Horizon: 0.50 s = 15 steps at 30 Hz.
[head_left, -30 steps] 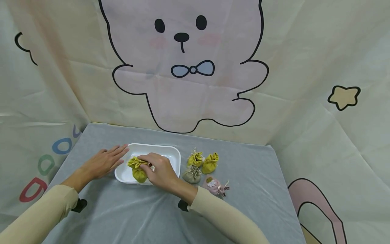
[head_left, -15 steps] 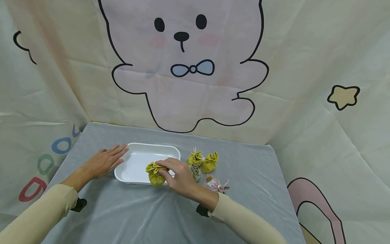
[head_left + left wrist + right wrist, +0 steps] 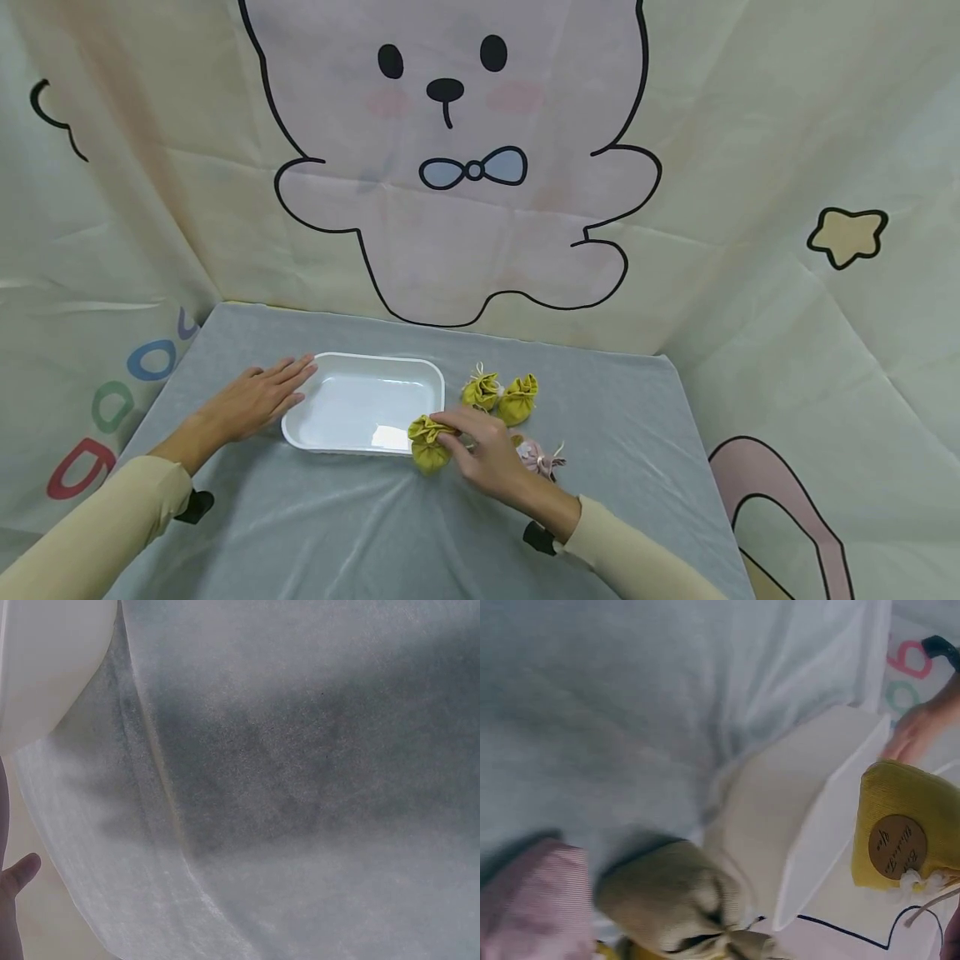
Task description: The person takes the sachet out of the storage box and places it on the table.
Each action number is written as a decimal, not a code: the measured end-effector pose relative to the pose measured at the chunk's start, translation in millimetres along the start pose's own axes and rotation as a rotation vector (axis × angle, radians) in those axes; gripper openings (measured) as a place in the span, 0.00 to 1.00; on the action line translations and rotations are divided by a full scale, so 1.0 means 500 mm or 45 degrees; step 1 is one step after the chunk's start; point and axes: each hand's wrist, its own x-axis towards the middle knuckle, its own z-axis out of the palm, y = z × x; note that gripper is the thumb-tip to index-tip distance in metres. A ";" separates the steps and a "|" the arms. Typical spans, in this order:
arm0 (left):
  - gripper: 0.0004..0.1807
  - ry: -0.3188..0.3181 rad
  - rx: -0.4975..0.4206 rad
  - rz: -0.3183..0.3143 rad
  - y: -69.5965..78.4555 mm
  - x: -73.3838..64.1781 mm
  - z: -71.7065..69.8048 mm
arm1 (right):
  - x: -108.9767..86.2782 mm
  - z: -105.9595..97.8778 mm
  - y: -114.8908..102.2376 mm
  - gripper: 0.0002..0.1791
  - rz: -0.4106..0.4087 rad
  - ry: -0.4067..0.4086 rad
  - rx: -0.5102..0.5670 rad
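Observation:
My right hand (image 3: 483,450) pinches a mustard-yellow drawstring pouch (image 3: 429,450) by its gathered neck, at the near right corner of the white tray (image 3: 341,408). In the right wrist view the held pouch (image 3: 889,784) shows a round brown label and a pale cord. The left hand (image 3: 258,402) lies with straight fingers at the tray's left rim. Two other yellow pouches, one (image 3: 480,390) beside the other (image 3: 517,400), sit right of the tray. A pink pouch (image 3: 534,456) lies nearer, partly behind the right hand. A grey-beige pouch (image 3: 675,896) is hidden from the head view.
Grey cloth (image 3: 315,533) covers the table, with some folds near the front. Behind it hangs a pale backdrop (image 3: 720,275) with a cartoon animal. In the left wrist view, the tray's outer wall (image 3: 52,660) fills the upper left corner.
The right hand has carried the yellow pouch from over the tray's left part rightward to its near right corner, covering the grey-beige pouch. The left hand has stayed at the rim.

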 end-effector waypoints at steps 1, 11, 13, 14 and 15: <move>0.32 -0.002 0.001 -0.001 0.000 0.000 0.000 | -0.007 -0.002 0.002 0.17 0.004 -0.002 -0.011; 0.32 0.019 -0.020 -0.021 -0.002 0.001 0.007 | -0.080 -0.008 0.045 0.17 0.130 -0.045 -0.036; 0.32 0.010 -0.024 -0.030 -0.003 0.002 0.009 | -0.091 -0.006 0.055 0.17 0.140 -0.049 -0.042; 0.32 0.000 -0.027 -0.034 -0.003 0.002 0.010 | -0.096 -0.004 0.060 0.17 0.138 -0.048 -0.046; 0.32 -0.006 -0.029 -0.039 -0.004 0.002 0.010 | -0.102 -0.002 0.064 0.17 0.139 -0.050 -0.056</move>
